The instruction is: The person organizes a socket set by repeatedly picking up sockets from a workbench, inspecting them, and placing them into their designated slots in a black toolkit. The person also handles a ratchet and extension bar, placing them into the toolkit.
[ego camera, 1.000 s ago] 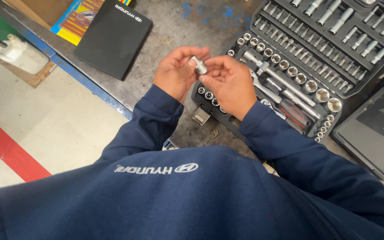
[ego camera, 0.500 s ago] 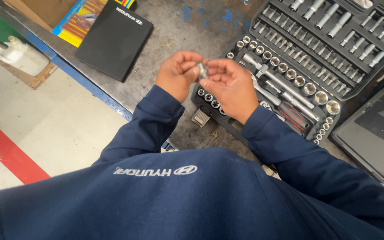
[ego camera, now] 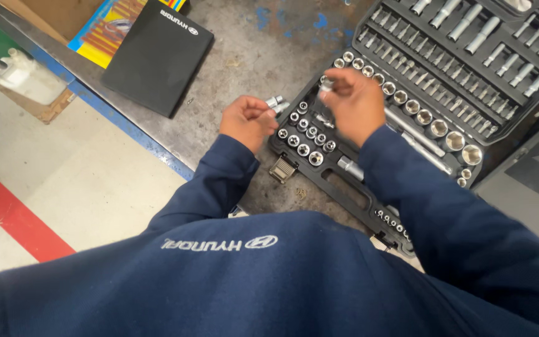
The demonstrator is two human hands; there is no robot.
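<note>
My left hand point(ego camera: 249, 120) is closed around a small chrome tool piece point(ego camera: 276, 103) whose end sticks out toward the case. My right hand point(ego camera: 355, 103) hovers over the open black socket set case point(ego camera: 344, 187), pinching a small chrome socket point(ego camera: 326, 84) between fingertips above the rows of sockets. Both arms wear dark blue sleeves. The case holds several rows of chrome sockets point(ego camera: 307, 140) and long sockets point(ego camera: 469, 37) in its lid.
The case lies on a worn grey metal workbench point(ego camera: 251, 50) with a blue front edge. A black booklet point(ego camera: 157, 53) and a colourful leaflet point(ego camera: 104, 31) lie at the back left. A second dark case point(ego camera: 531, 181) sits at right. Floor with a red stripe point(ego camera: 14, 218) lies left.
My hands were together holding one chrome piece; they have separated. The right hand moved over the case with a small socket, the left stayed with the other piece.
</note>
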